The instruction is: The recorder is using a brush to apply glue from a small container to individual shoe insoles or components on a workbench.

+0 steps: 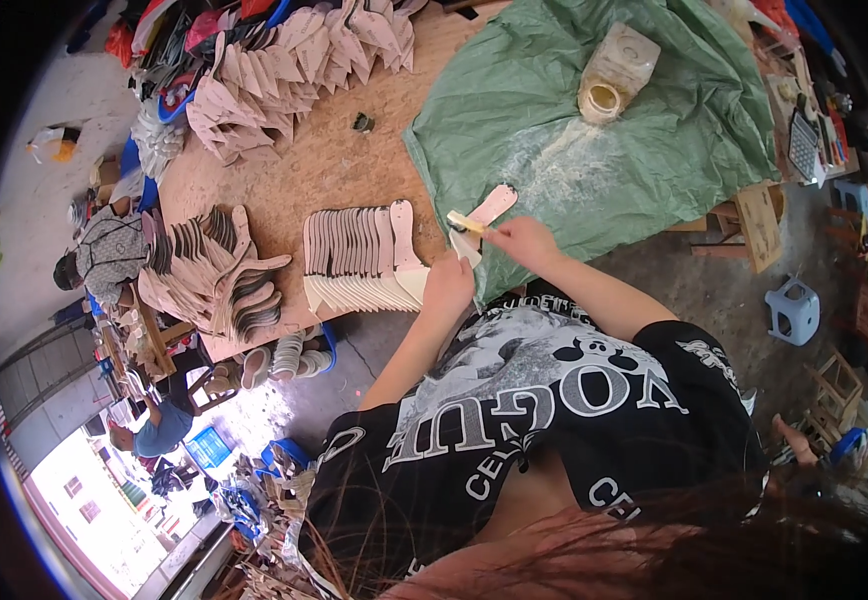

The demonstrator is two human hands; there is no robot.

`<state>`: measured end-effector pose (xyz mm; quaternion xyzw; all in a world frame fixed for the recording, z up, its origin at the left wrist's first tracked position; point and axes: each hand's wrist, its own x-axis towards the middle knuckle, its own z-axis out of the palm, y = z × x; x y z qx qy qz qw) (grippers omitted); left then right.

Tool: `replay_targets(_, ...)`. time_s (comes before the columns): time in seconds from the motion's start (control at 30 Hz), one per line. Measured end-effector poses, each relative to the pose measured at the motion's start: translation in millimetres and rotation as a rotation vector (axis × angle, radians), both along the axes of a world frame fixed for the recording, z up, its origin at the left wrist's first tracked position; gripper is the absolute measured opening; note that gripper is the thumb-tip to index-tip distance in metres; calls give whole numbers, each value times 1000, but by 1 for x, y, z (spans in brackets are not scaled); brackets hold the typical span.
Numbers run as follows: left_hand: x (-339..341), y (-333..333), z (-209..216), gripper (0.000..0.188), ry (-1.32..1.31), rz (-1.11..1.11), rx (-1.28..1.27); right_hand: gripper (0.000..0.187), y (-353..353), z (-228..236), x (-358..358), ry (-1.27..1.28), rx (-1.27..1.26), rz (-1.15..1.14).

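My left hand [450, 281] is closed on the pale end of a pinkish shoe insole [497, 204], whose other end lies over the edge of the green sheet [464, 110]. In my right hand [523, 243] is a small brush with a pale yellowish handle [467, 222], held across the insole; its bristles are hard to make out. Left of my left hand, a neat row of overlapping insoles [364, 245] lies on the brown table [324, 150]. Up on the sheet, a translucent plastic jug [618, 72] rests on its side, its round mouth toward me, with pale dried residue before it.
More insoles lie heaped at the table's left [216, 270], and a long pile of pinkish pieces [299, 70] runs along the far side. A blue stool [792, 309] stands on the floor to the right. Two other people [159, 432] sit at the left.
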<state>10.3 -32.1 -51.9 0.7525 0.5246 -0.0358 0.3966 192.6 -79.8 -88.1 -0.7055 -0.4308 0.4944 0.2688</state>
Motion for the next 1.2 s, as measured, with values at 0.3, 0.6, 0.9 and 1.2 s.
replay_targets(0.3, 2, 13, 10, 24, -35, 0, 23, 46, -5, 24, 7, -337, 57, 21)
replay_targets(0.6, 3, 15, 34, 23, -127, 140, -210, 45, -6, -15, 65, -504, -99, -134)
replay_targets(0.9, 4, 35, 54, 20, -609, 596, -554, 48, -8, 53, 103, -118, 74, -308)
replay_targets(1.2, 53, 51, 53, 29, -915, 625, -578, 36, 27, 92, 93, -310, 167, 25)
